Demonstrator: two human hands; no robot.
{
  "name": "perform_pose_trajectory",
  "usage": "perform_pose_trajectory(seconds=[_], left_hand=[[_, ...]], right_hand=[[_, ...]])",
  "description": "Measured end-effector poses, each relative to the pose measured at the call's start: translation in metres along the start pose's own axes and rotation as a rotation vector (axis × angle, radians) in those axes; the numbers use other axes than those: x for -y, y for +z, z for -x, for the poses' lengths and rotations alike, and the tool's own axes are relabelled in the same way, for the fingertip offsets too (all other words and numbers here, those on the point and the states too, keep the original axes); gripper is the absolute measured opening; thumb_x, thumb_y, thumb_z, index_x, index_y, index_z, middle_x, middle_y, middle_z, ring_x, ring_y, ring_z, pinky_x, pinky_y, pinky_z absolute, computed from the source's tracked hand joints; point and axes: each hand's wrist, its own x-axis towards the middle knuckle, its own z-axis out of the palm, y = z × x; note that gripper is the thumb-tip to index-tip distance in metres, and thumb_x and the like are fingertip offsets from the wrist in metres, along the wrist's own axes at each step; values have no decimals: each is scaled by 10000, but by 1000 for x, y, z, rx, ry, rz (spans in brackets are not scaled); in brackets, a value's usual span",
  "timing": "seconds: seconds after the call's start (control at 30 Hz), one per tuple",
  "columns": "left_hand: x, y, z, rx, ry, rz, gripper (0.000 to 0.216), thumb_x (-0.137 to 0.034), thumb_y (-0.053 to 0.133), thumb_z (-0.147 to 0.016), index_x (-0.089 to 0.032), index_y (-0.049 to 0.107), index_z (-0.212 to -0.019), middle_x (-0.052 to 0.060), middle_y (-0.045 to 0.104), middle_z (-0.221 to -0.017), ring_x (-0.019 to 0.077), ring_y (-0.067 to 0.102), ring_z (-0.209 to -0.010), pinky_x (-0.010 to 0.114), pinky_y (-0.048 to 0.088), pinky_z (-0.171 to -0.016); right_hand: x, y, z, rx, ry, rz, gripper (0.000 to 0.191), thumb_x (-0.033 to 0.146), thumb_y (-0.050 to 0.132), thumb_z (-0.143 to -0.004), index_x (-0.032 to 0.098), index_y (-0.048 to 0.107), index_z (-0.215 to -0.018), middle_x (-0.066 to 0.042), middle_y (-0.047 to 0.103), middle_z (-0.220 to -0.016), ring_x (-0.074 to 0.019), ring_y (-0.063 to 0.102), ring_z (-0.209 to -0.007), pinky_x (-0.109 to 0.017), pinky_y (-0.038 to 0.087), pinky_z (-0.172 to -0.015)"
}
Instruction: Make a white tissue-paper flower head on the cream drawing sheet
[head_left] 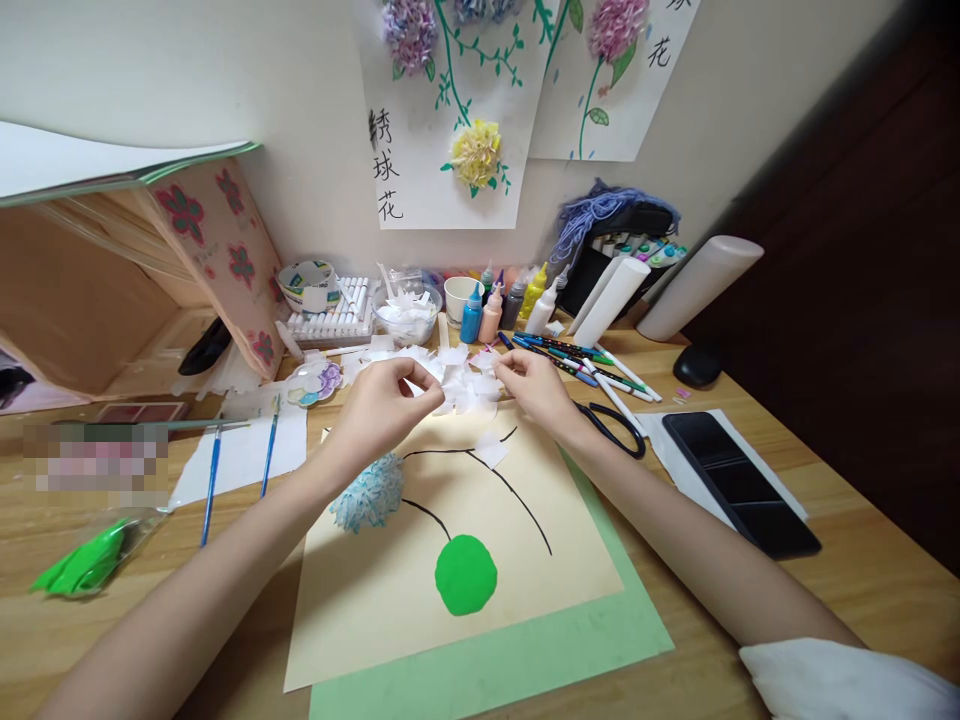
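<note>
My left hand [384,402] and my right hand [534,388] are both pinched on a bunch of white tissue paper pieces [463,385], held just above the far edge of a cream sheet [375,590]. On that sheet are black drawn stems, a blue-white tissue flower [369,495] right below my left wrist, and a green painted blob [466,574]. A loose white paper scrap [492,449] lies on the sheet under the bunch. More white pieces are scattered behind my hands.
A green sheet [525,660] lies under the cream one. Black scissors [616,428], markers [581,360], paint bottles [499,305], a bowl of tissue [409,312], two brushes [212,480], a palette [315,382], a black tablet [739,482] and a mouse [697,363] surround them.
</note>
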Motion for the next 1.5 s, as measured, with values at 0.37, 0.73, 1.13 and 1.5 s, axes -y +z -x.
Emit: perform_pose_trajectory(seconds=[0.37,0.73,1.13,1.5], left_hand=[[3,3,-2,75,-13,139,223,-330,560,-694,-127,650,-676,36,653,-691,130,512,-616,251,365,-577],[2,4,-2,99,3,189,255,-352,557,-731,-127,674,-751,53,683,-758,158,564,-685,267,400,-627],[2,4,0,86,-2,163,244,-353,582,-707,-124,667,-724,41,664,-713,129,518,-618,248,375,-575],[2,5,0,66,18,162,189,-309,588,-690,-129,645,-698,31,658,-702,125,527,-616,236,376,-560]], right_hand=[[48,-2,41,17,-608,183,114,183,553,-835,182,655,-885,-42,656,-846,-127,525,-652,-264,434,-619],[51,1,47,0,-589,183,86,160,616,-792,178,689,-833,-37,668,-774,-131,538,-623,-269,437,-576],[54,1,48,25,-571,168,98,186,612,-801,183,706,-830,-44,681,-776,-138,558,-650,-269,455,-585],[54,3,51,-5,-540,197,78,205,636,-761,186,688,-815,-44,686,-785,-142,558,-636,-275,453,-577]])
